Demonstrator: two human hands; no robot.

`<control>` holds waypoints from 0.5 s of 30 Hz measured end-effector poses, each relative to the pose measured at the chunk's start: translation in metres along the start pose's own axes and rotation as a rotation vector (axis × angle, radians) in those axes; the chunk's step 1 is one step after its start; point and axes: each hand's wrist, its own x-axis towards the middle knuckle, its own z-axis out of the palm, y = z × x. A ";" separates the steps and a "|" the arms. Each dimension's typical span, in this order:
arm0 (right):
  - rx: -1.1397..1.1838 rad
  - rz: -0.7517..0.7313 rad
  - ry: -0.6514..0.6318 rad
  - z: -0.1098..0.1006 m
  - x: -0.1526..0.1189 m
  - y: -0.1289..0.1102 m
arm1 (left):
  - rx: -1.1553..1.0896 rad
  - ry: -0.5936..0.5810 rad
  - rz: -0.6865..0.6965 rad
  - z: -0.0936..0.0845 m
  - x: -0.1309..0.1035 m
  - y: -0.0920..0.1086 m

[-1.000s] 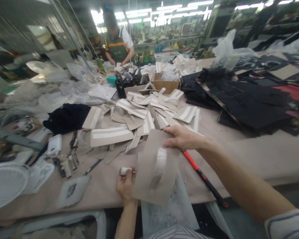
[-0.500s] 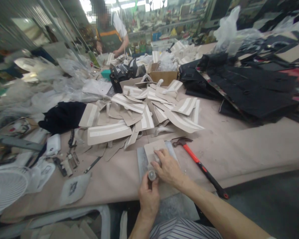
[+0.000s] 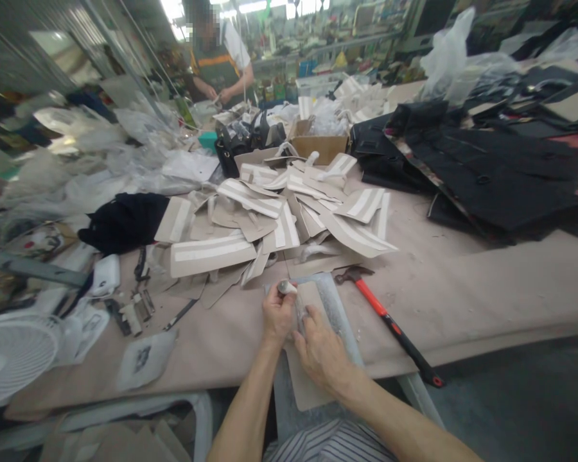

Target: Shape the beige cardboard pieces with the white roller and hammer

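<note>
bin [image 3: 203, 420], lower left: holds loose beige pieces [image 3: 120, 443]; left hand [image 3: 278, 314]: pinching a white cylinder [image 3: 287, 288], moved within half a second from nearer the body to the far end of the panel [image 3: 301, 382], apparently a shift of the work along it. panel: on the slab [image 3: 349, 333], now reaching nearer the body; right hand [image 3: 322, 350]: laid over it, fingers bent, pinching or merely pressing, cannot tell. box [image 3: 325, 151], behind the pile [image 3: 270, 221]: crumpled plastic [image 3: 324, 120] at its mouth, depths unseen.
</note>
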 end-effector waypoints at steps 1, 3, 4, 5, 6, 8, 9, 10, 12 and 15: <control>0.000 -0.001 -0.005 0.000 -0.001 0.000 | -0.012 -0.019 -0.001 0.001 0.002 -0.004; 0.047 -0.025 0.007 0.000 -0.001 0.004 | -0.019 -0.057 -0.013 -0.001 0.002 -0.010; 0.095 -0.056 0.024 0.000 -0.001 0.008 | -0.012 -0.064 -0.018 -0.003 0.002 -0.012; 0.153 -0.098 0.046 0.000 -0.001 0.013 | 0.001 -0.069 -0.020 -0.005 0.001 -0.013; 0.214 -0.145 0.078 0.000 -0.001 0.019 | 0.015 -0.071 -0.018 -0.007 0.000 -0.013; 0.319 -0.233 0.171 -0.002 -0.001 0.034 | 0.029 -0.078 -0.010 -0.009 -0.001 -0.011; 0.351 -0.256 0.231 -0.004 -0.001 0.042 | 0.030 -0.083 -0.006 -0.009 0.000 -0.010; 0.364 -0.262 0.295 -0.006 -0.002 0.051 | 0.032 -0.089 -0.002 -0.008 0.000 -0.009; 0.323 -0.226 0.422 -0.013 -0.002 0.072 | 0.048 -0.097 0.008 -0.008 0.000 -0.008; 0.087 -0.093 0.532 -0.024 -0.002 0.106 | 0.097 -0.106 0.020 -0.007 0.000 -0.008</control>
